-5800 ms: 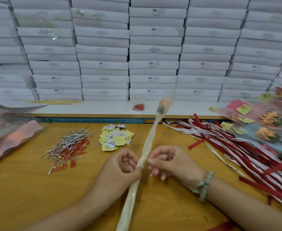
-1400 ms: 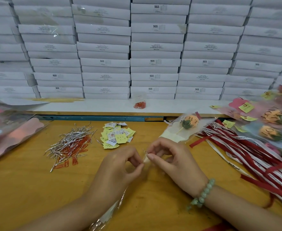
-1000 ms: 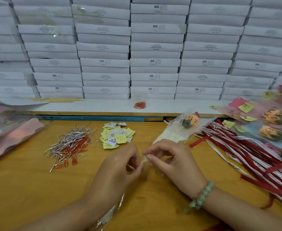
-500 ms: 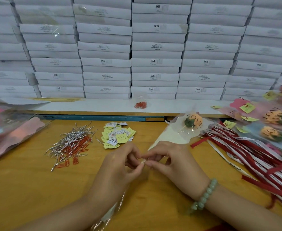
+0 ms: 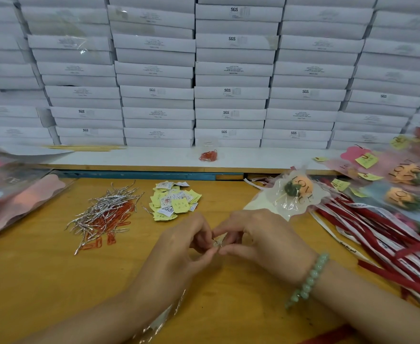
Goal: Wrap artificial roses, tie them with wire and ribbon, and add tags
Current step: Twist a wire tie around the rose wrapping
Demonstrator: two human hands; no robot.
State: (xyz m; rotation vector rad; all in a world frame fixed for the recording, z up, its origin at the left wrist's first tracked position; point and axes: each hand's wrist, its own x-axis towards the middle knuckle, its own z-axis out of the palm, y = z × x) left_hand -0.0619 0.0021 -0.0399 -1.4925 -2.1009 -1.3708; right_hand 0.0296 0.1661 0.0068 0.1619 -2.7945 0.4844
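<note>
From standing nearly upright between the fingers, the wrapped rose [image 5: 295, 194] has swung down to the right, and its bloom now lies at the edge of the ribbons [image 5: 377, 234]. The hands have closed in on each other over the surface [image 5: 42, 281].

Head view: the left hand [image 5: 179, 247] pinches the gathered sleeve at mid-stem. The right hand [image 5: 261, 239], fingers curled, nips the short silver wire [image 5: 218, 242] wound there. Both are closed tight on the work, fingertips all but touching. The forearms come in from the bottom corners with the wrists low, and the sleeve's tail runs back under the left forearm.

The rose looks very light. Its film sleeve looks crinkly and likely slick, and the thin stem inside looks stiff. The wire is probably soft enough to twist and keep its set. The best hold is likely right at the gathered neck, where film and stem bunch together, since a grip on loose film could slide.
</note>
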